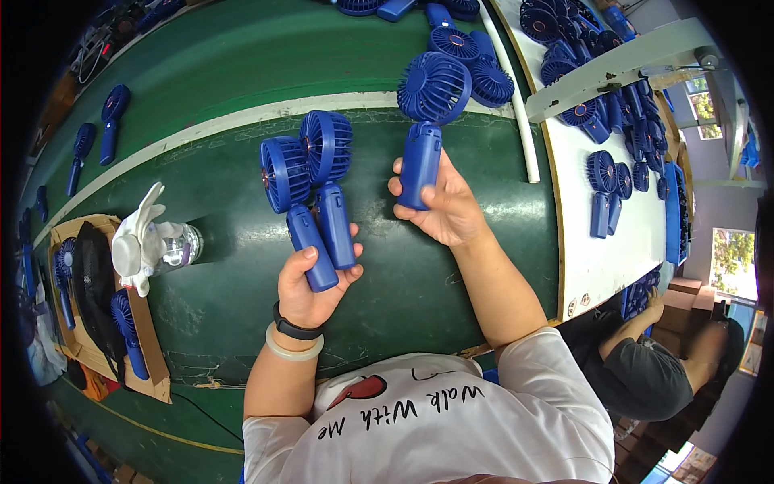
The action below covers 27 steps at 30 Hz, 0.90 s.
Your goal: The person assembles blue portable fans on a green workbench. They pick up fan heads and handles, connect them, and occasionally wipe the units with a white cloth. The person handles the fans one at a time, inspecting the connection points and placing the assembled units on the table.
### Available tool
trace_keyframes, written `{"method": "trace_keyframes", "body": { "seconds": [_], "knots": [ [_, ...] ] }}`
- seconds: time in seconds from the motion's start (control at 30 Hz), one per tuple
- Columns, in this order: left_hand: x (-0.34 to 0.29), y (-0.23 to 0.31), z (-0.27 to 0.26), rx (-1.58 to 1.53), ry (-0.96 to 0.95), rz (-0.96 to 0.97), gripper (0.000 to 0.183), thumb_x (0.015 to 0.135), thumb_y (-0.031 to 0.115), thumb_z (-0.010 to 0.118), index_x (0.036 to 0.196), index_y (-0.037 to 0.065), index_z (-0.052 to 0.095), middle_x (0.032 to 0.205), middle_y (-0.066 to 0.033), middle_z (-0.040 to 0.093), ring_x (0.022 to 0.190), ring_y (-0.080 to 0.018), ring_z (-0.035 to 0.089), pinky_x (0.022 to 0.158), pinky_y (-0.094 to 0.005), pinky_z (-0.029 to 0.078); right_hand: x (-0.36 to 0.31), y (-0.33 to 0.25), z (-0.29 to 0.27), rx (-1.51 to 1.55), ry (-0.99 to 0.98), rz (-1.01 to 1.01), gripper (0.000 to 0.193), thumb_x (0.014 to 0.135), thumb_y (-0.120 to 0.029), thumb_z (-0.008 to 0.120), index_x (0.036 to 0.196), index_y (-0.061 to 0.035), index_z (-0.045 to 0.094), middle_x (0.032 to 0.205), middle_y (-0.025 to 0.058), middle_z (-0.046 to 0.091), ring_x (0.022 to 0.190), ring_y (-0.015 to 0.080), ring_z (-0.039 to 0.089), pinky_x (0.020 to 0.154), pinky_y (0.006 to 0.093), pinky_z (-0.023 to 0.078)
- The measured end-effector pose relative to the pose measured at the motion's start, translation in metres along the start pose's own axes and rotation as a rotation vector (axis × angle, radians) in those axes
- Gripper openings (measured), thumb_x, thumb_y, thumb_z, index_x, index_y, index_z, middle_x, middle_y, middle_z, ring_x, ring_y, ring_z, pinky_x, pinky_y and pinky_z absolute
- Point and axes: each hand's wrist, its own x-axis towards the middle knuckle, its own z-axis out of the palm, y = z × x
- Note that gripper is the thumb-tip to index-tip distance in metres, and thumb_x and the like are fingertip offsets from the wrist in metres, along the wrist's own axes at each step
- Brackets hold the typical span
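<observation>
Two blue handheld fans sit side by side in my left hand (310,290), which is closed round their handles. The outer handheld fan (284,173) and the inner handheld fan (326,147) touch at their round cages, heads pointing away from me. My right hand (443,202) grips a third blue handheld fan (421,165) by its handle, thumb across the near end, its round head toward the far side. A dark band and a pale bangle circle my left wrist. Both hands are above the green table (387,306).
Several blue fans (455,44) lie at the far edge beside a white pipe (512,97). More fans cover the white table (613,266) at right. A white glove (145,230) rests by a clear jar (187,244); a cardboard box (153,347) holds fans. A co-worker (645,371) sits at right.
</observation>
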Motion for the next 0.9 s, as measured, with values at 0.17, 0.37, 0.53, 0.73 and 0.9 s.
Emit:
{"method": "trace_keyframes", "body": {
  "seconds": [0.17,0.37,0.53,0.73,0.9],
  "knots": [
    [0.000,0.001,-0.001,0.012,-0.003,0.007,0.054,0.081,0.025,0.060,0.132,0.017,0.041,0.121,-0.0159,0.052,0.101,-0.0276,0.058,0.076,-0.0379,0.049,0.000,0.000,-0.007,-0.008,-0.097,-0.001,0.081,0.081,-0.013,0.068,0.143,-0.0236,0.017,0.115,0.0083,0.047,0.095,0.0209,0.052,0.065,0.0284,0.045],
    [0.000,0.000,-0.001,-0.021,-0.024,0.002,0.057,0.081,0.023,0.061,0.133,0.015,0.039,0.123,-0.0181,0.051,0.102,-0.0282,0.059,0.079,-0.0400,0.049,0.006,-0.005,-0.018,0.329,-0.032,0.142,0.073,0.082,-0.021,0.069,0.139,-0.0215,0.024,0.106,0.0084,0.050,0.090,0.0213,0.055,0.069,0.0342,0.049],
    [0.002,0.000,-0.003,-0.066,-0.052,0.004,0.058,0.080,0.022,0.062,0.132,0.016,0.039,0.124,-0.0193,0.051,0.102,-0.0290,0.059,0.080,-0.0410,0.049,0.003,0.007,-0.017,-0.098,0.025,-0.039,0.056,0.089,-0.023,0.061,0.135,-0.0165,0.030,0.103,0.0068,0.051,0.086,0.0219,0.060,0.072,0.0391,0.054],
    [0.002,0.000,-0.006,-0.121,-0.060,0.031,0.058,0.079,0.023,0.061,0.133,0.018,0.039,0.124,-0.0188,0.051,0.102,-0.0293,0.059,0.079,-0.0404,0.049,0.002,0.001,-0.004,-0.223,0.195,0.132,0.053,0.089,-0.021,0.060,0.131,-0.0091,0.031,0.100,0.0078,0.053,0.079,0.0201,0.063,0.072,0.0355,0.056],
    [0.002,0.000,-0.009,-0.120,-0.049,0.035,0.058,0.079,0.024,0.061,0.133,0.018,0.040,0.124,-0.0183,0.051,0.103,-0.0296,0.058,0.079,-0.0406,0.048,0.003,0.007,0.004,-0.275,0.281,0.031,0.045,0.089,-0.015,0.059,0.126,-0.0059,0.036,0.101,0.0096,0.054,0.082,0.0211,0.063,0.074,0.0349,0.055]
  ]
}}
